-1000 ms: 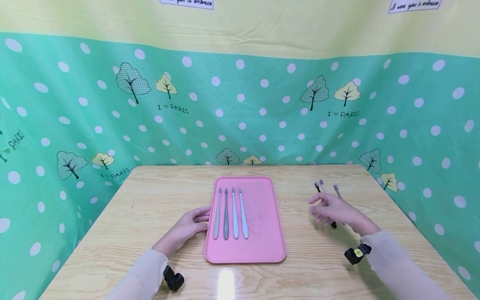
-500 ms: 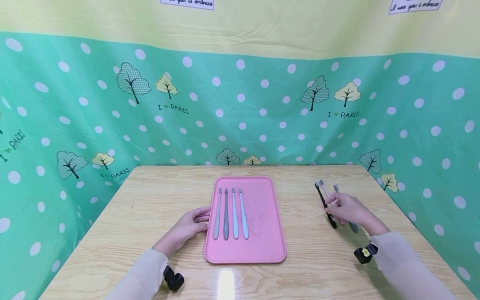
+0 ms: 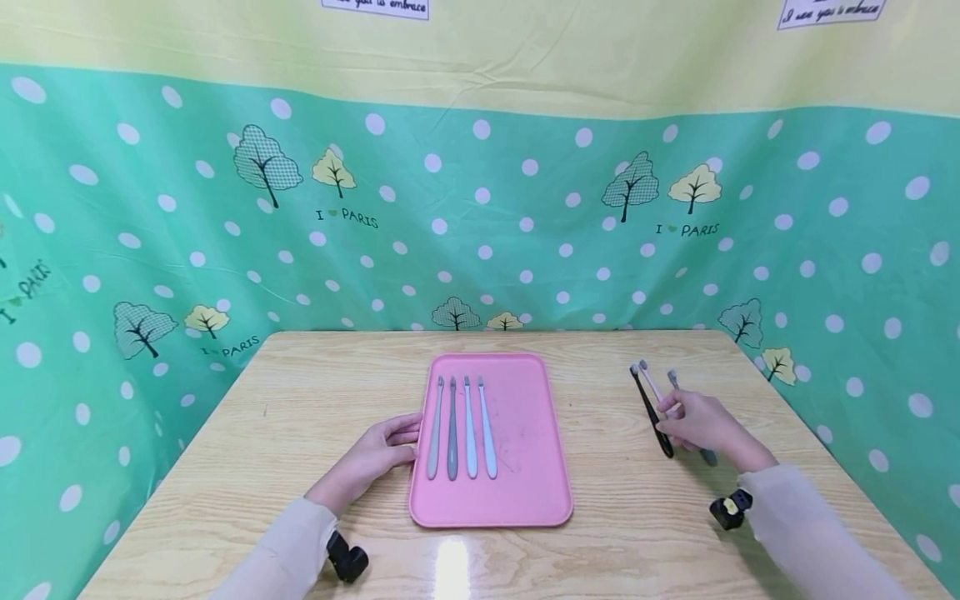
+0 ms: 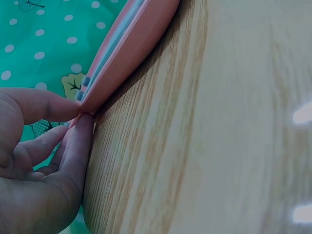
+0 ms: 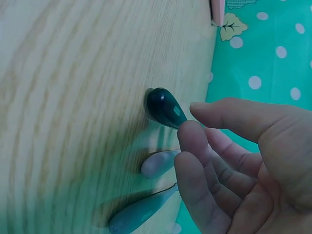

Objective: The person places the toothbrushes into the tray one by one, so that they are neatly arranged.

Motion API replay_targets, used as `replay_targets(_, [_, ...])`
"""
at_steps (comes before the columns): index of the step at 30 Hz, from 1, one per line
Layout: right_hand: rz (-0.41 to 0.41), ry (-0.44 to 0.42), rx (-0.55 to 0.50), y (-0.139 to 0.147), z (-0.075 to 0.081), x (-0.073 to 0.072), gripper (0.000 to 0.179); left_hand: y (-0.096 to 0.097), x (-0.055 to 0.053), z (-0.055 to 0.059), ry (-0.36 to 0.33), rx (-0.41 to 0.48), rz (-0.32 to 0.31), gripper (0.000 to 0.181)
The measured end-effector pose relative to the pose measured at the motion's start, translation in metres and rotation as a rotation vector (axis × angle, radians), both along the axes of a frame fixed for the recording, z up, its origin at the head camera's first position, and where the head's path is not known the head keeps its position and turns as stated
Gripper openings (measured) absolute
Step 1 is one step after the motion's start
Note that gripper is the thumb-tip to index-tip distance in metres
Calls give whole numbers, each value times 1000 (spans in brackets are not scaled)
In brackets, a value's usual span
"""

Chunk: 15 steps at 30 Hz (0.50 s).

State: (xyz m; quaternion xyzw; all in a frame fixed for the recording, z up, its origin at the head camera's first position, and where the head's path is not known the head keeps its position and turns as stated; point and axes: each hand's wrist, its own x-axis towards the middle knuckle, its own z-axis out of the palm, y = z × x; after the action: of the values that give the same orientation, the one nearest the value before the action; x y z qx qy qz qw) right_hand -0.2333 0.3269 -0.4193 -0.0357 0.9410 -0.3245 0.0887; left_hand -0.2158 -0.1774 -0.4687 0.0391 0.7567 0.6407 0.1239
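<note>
The pink tray (image 3: pixel 525 492) lies on the table with several toothbrushes (image 3: pixel 471 429) in a row on it, grey and pale blue. At its left edge my left hand (image 3: pixel 371 458) pinches the rim (image 4: pixel 105 90) between thumb and finger, as the left wrist view shows. To the right lie a black toothbrush (image 3: pixel 651 408), a pink toothbrush (image 3: pixel 651 381) and a grey-blue toothbrush (image 3: pixel 708 457). My right hand (image 3: pixel 701 425) has thumb and index fingertips at the black toothbrush's handle (image 5: pixel 165 106), its other fingers curled. That hand partly covers the pink and grey-blue ones.
The light wooden table (image 3: pixel 322 367) carries all of this, with bare wood between the tray and the loose toothbrushes. A green dotted curtain (image 3: pixel 480 225) hangs behind the table and along its sides. Black wrist cameras (image 3: pixel 729 508) sit at both sleeves.
My right hand has moved right and down onto the black toothbrush, its fingers drawing together at the handle. The left hand, tray and toothbrushes on the tray have stayed put.
</note>
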Motion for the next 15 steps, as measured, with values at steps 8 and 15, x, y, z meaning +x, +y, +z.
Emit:
replay_targets(8, [4, -9, -4, 1, -5, -1, 30, 0, 0, 0, -5, -4, 4, 65])
replay_targets(15, [1, -13, 7, -1, -7, -2, 31, 1, -1, 1, -22, 12, 16, 65])
